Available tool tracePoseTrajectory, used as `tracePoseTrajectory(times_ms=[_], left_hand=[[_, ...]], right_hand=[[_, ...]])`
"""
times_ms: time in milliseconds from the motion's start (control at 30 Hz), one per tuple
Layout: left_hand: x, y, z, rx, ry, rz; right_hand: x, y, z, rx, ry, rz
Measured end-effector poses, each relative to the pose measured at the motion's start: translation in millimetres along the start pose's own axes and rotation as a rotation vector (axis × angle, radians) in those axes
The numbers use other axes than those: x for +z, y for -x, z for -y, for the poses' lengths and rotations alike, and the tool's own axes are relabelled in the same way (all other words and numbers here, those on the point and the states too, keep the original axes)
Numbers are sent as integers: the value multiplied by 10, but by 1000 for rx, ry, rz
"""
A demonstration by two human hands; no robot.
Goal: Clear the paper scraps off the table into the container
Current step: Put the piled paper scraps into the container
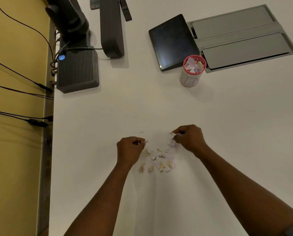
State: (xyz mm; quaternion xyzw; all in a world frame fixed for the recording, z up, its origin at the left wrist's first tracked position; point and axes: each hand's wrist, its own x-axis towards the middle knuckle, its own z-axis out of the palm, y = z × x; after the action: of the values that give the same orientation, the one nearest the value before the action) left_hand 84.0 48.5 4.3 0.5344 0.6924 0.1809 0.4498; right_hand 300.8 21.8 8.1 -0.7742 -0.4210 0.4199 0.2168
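Observation:
Several white and tan paper scraps [159,159] lie in a loose pile on the white table [159,106], between my two hands. My left hand [129,150] rests at the pile's left edge, fingers pinched on a small white scrap. My right hand [189,138] sits at the pile's upper right, fingers closed around a few white scraps. One tiny scrap [141,132] lies apart, just beyond the pile. The container [192,72], a white cup with a pink rim, stands farther back to the right and holds many scraps.
A dark tablet [172,41] lies just behind the container, next to a grey cable hatch [241,38]. At the back left stand a black ribbed box [77,68], a dark speaker bar [111,26] and remotes. Cables hang off the table's left edge [51,133].

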Motion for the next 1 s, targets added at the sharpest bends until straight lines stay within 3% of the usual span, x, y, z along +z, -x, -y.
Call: tracePoseTrajectory(times_ms=[267,433,633,833,1000], left_hand=[[-30,-246,-214,-78,176,22],[34,-314,-326,-71,204,31],[96,-341,-378,-70,165,30],[112,-325,-389,-74,118,25],[81,-305,-381,-76,97,17]], right_hand=[[-590,-461,344,-13,-270,-93],[-1045,-1007,638,-29,-364,-323],[-1261,-1510,858,-183,107,-529],[-1167,-1821,981,-96,549,-353],[-1094,-1939,1064,-73,718,-270]])
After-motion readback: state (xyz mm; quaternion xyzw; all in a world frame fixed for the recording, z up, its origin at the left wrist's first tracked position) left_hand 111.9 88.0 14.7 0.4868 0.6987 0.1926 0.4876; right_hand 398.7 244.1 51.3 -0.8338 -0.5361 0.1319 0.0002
